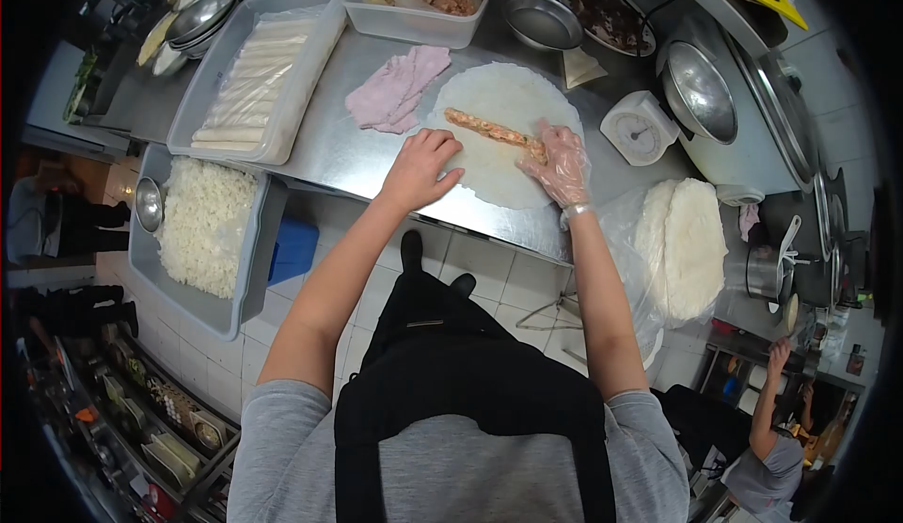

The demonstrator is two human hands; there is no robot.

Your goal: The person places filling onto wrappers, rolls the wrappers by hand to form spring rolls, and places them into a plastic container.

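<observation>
A thin, round, pale wrapper sheet (499, 180) lies flat on the steel counter in front of me. Across its middle runs a log of minced, orange-pink filling (484, 128), slanting down to the right. My right hand (564, 167), in a clear plastic glove, has its fingers and thumb around the right end of that filling. My bare left hand (421, 167) rests at the wrapper's left edge, fingers slightly bent, thumb apart, holding nothing. A crumpled pink cloth (400, 88) lies just beyond the left hand.
Left stand a tub of wrapped white rolls (254, 81) and a grey bin of white shreds (202, 231). At the back is a container of filling (414, 23). A kitchen scale (640, 128) and stacked wrapper sheets (682, 250) are right. Another person (767, 457) works lower right.
</observation>
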